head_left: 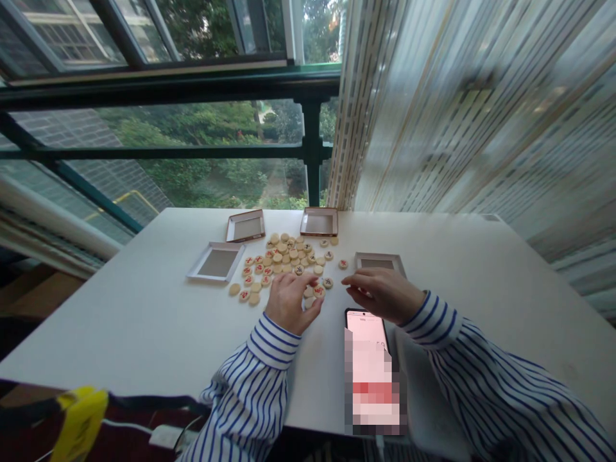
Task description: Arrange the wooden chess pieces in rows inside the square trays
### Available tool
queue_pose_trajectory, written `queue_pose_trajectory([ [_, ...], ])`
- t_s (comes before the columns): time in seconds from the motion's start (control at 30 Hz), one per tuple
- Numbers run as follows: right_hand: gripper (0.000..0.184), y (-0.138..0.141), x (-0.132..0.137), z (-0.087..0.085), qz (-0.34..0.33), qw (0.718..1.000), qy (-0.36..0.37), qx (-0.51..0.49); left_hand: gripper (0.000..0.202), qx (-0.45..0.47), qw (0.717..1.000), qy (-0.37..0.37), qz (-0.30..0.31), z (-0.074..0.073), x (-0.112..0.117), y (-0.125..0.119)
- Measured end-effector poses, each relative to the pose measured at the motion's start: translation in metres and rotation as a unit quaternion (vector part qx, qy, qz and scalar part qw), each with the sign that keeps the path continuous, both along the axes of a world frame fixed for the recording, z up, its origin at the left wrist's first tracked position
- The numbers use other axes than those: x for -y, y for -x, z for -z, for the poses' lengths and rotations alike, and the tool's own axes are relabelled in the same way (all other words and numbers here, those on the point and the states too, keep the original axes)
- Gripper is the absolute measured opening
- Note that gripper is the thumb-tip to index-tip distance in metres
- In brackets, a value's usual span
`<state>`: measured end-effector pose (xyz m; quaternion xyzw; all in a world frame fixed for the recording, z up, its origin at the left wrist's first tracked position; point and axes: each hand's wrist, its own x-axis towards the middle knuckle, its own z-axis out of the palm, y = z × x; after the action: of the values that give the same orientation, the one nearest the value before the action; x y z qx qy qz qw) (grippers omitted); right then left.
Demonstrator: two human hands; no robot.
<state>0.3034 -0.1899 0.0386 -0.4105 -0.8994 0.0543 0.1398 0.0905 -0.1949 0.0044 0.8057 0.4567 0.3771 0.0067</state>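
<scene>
Wooden Chinese chess pieces (287, 259) lie in a loose heap in the middle of the white table, some showing red or dark characters, others blank. My left hand (290, 301) is curved over the near side of the heap, thumb and fingers apart. Between its thumb and fingertips lies a red-marked chess piece (319, 291), on or beside other pieces; the hand does not visibly grip it. To the right, my right hand (382, 292) hovers above the table with fingers stretched leftward and thumb lower, nothing visible in it. A dark-marked piece (328, 283) lies between the hands.
Shallow box trays stand around the heap: a white one (216, 262) at left, two at the back (246, 226), and one (380, 260) partly behind my right hand. A lit phone (368, 346) lies in front. Beyond the white table (462, 256) are a railed window and curtain.
</scene>
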Motion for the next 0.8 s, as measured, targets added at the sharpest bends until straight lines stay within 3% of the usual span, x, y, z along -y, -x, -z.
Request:
queue_pose_trajectory([
  [0.37,0.023,-0.019,0.003,-0.003,0.047,0.998,0.006,-0.031,0.029,-0.012,0.999,0.015,0.04,-0.002,-0.004,-0.021],
  [0.8,0.022,-0.038,0.002,0.006,0.081,0.994,0.024,-0.065,0.031,0.014,0.997,0.03,0.071,-0.001,-0.01,-0.046],
])
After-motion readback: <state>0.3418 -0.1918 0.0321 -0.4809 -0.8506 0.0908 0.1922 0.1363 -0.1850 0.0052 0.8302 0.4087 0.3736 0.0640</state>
